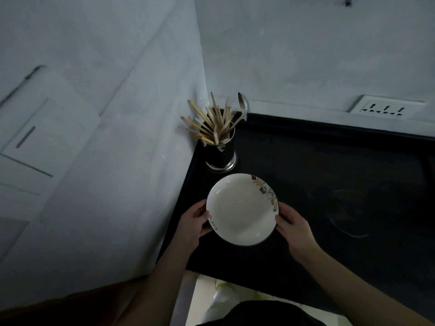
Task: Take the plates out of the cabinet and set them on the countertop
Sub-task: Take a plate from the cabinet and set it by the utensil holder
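Now both hands, the left hand point(196, 221) and the right hand point(290, 223), pinch the white plate point(242, 209) by its sides, near the counter's point(329, 165) left edge. Pushed forward, it could bump the cup of chopsticks point(220, 147) in the corner.

The counter point(317, 165) is black. A metal utensil holder point(220, 154) stands in its far left corner. Faint ring marks point(348, 215) show at right.

You have no readable words, numbers or brand names here. The plate point(242, 209) carries small coloured square patterns on one part of its rim and dark squiggles on the opposite part, but you cannot read either as letters.
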A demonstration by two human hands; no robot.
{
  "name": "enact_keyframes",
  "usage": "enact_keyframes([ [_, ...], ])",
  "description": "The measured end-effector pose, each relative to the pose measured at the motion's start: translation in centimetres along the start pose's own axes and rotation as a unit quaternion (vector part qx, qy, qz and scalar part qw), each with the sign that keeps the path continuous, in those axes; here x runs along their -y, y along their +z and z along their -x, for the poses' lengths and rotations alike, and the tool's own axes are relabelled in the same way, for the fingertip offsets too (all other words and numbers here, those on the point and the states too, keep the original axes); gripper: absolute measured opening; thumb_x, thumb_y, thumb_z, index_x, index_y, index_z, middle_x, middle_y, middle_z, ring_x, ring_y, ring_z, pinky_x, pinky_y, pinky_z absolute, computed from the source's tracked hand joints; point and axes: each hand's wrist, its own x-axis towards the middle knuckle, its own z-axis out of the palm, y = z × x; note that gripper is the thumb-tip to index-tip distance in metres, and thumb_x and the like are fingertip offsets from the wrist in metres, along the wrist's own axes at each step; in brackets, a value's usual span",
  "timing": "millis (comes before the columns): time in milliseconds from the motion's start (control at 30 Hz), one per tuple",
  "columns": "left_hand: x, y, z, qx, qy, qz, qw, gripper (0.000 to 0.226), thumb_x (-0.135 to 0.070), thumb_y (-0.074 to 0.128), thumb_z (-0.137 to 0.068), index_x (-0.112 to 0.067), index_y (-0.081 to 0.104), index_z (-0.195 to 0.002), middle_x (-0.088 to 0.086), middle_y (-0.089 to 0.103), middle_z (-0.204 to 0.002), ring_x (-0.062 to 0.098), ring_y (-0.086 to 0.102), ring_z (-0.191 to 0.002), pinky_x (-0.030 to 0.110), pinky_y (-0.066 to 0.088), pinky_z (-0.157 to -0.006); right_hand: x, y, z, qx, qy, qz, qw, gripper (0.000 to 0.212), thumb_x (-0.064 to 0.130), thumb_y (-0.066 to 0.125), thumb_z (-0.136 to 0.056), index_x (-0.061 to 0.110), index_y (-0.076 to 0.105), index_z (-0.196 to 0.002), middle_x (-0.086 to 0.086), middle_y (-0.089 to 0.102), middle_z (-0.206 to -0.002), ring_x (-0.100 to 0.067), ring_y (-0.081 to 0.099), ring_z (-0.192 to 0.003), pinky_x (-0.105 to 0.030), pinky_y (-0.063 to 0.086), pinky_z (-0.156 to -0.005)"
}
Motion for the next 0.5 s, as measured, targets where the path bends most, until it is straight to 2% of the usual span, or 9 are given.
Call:
enact_keyframes([
  [100,0.00,0.19,-0.29,0.004,-0.008,0.002,1.000,0.043,0.001,0.054,-0.098,-0.012,0.055,-0.138,0.008,0.063,-0.133,0.028,0.062,-0.119,0.052,0.056,-0.091,0.02,-0.07,-0.10,-0.011,0.010,0.009,1.000,0.039,0.010,0.063,-0.090,0.029,0.061,-0.123,0.007,0.066,-0.118,-0.013,0.063,-0.109,-0.042,0.054,-0.094],
  [300,0.32,0.28,-0.67,0.014,-0.003,-0.030,0.999,0.041,0.002,0.051,-0.099,-0.012,0.055,-0.138,0.010,0.062,-0.134,0.029,0.060,-0.121,0.058,0.053,-0.095,-0.14,-0.19,0.04,-0.021,0.022,0.013,0.999,0.039,0.008,0.064,-0.089,0.027,0.061,-0.123,0.006,0.066,-0.118,-0.015,0.062,-0.109,-0.045,0.053,-0.095],
  [500,0.66,0.23,-0.68,0.009,0.000,-0.037,0.999,0.042,0.001,0.054,-0.098,-0.014,0.057,-0.137,0.007,0.064,-0.131,0.026,0.062,-0.117,0.052,0.057,-0.090,-0.37,-0.24,-0.02,-0.018,0.027,0.036,0.999,0.041,0.010,0.066,-0.089,0.024,0.059,-0.126,0.005,0.064,-0.121,-0.015,0.060,-0.111,-0.044,0.052,-0.096],
])
